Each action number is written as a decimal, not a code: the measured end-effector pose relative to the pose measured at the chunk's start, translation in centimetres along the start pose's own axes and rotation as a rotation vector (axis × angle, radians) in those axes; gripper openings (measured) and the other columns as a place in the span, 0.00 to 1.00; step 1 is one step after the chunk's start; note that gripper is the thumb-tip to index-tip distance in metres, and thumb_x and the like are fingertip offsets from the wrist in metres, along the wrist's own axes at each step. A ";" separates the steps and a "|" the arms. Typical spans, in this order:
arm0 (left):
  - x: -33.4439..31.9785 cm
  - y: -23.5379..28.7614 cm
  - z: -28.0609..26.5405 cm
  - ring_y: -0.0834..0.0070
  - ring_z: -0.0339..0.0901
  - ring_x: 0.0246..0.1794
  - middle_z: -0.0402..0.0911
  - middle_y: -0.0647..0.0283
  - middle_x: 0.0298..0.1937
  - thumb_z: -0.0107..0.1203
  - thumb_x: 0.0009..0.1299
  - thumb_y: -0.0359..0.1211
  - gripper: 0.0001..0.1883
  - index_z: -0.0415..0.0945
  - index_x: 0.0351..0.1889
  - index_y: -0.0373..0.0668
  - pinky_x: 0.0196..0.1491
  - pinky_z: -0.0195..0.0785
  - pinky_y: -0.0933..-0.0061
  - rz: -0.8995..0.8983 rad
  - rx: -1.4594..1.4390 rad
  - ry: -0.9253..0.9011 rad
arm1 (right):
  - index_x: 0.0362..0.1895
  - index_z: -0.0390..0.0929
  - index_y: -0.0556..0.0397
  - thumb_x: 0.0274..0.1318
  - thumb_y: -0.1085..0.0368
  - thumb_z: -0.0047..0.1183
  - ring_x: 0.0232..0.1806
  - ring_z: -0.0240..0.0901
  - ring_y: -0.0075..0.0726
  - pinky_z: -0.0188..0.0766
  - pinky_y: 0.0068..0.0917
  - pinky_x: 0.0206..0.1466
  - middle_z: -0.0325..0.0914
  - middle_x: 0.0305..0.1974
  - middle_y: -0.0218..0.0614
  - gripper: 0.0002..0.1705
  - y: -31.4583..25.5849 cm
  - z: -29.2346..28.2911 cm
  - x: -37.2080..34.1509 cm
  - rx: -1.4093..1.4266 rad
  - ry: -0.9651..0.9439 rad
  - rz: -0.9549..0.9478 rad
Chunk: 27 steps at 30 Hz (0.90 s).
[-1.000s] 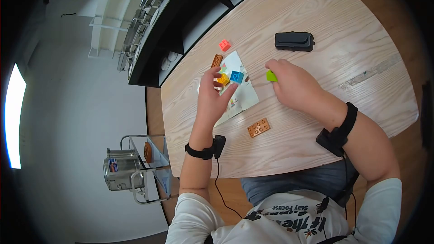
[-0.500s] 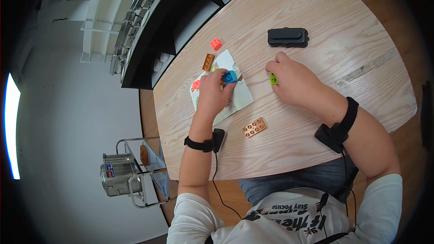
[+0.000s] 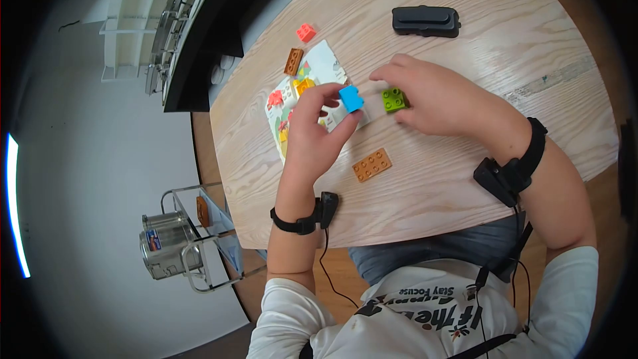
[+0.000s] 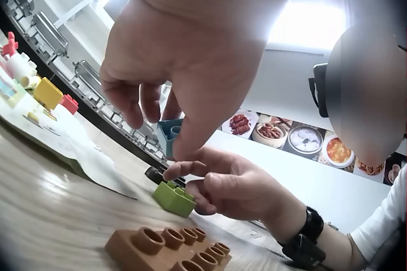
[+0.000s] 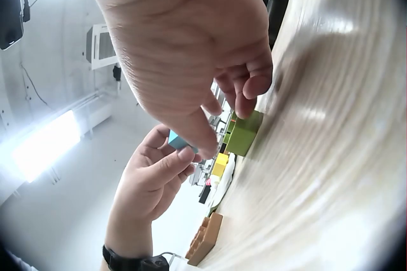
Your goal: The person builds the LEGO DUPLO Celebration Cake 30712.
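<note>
My left hand (image 3: 314, 125) pinches a blue toy brick (image 3: 351, 99) between thumb and fingers, raised above the edge of a printed paper sheet (image 3: 323, 60). In the left wrist view the blue brick (image 4: 169, 135) is partly covered by the thumb. A green toy brick (image 3: 395, 100) stands studs up on the table, beside the sheet. My right hand (image 3: 435, 96) is spread loosely around it, thumb on the near side and index finger beyond. The right wrist view has its fingertips right at the green brick (image 5: 245, 133). A light brown eight-stud brick (image 3: 371, 165) lies nearer my body.
On the sheet are a yellow brick (image 3: 304, 86) and a small coral figure-like piece (image 3: 275, 98). A darker brown brick (image 3: 294, 62) and a coral brick (image 3: 306, 32) lie past its far edge. A black case (image 3: 426, 21) lies at the far right.
My left hand has taken the blue brick from the sheet, lifted it and turned it, moving toward the right hand. The right fingers have spread, leaving the green brick more in view.
</note>
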<state>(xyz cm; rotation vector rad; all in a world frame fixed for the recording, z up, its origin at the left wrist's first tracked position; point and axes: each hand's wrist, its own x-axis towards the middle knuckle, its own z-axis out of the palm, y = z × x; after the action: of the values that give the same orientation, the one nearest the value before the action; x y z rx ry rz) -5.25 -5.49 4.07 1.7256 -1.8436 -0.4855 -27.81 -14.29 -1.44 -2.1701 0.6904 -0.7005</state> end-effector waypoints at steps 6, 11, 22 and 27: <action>1.2 1.0 0.6 0.70 0.78 0.44 0.79 0.59 0.45 0.72 0.61 0.26 0.23 0.78 0.53 0.38 0.48 0.75 0.69 0.078 0.073 -0.034 | 0.62 0.76 0.53 0.57 0.66 0.67 0.40 0.77 0.39 0.78 0.32 0.46 0.77 0.50 0.42 0.28 -1.2 -0.5 0.5 0.214 0.005 -0.074; 1.8 1.5 1.3 0.76 0.77 0.45 0.81 0.65 0.46 0.72 0.63 0.26 0.22 0.76 0.53 0.39 0.52 0.73 0.72 0.119 0.048 -0.065 | 0.60 0.77 0.55 0.59 0.64 0.66 0.38 0.79 0.38 0.78 0.33 0.44 0.78 0.50 0.42 0.25 -1.1 -0.3 0.9 0.332 0.087 -0.016; 2.8 2.9 3.1 0.71 0.79 0.48 0.79 0.60 0.54 0.76 0.61 0.32 0.28 0.76 0.58 0.39 0.53 0.74 0.68 0.034 0.110 -0.170 | 0.56 0.76 0.59 0.58 0.67 0.62 0.52 0.81 0.60 0.79 0.45 0.55 0.80 0.51 0.54 0.21 0.0 -0.8 1.0 0.011 0.380 0.102; 3.5 1.5 3.0 0.69 0.79 0.48 0.82 0.59 0.49 0.75 0.63 0.34 0.26 0.78 0.56 0.39 0.52 0.73 0.67 0.040 0.237 -0.351 | 0.53 0.76 0.59 0.56 0.71 0.62 0.54 0.80 0.61 0.79 0.46 0.55 0.78 0.51 0.54 0.19 0.3 -0.7 0.4 -0.105 0.242 0.196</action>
<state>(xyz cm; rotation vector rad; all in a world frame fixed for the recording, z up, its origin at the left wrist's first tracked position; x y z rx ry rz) -8.30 -9.09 3.19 1.8431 -2.2556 -0.6059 -28.07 -15.11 -1.18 -2.0942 1.0721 -0.8462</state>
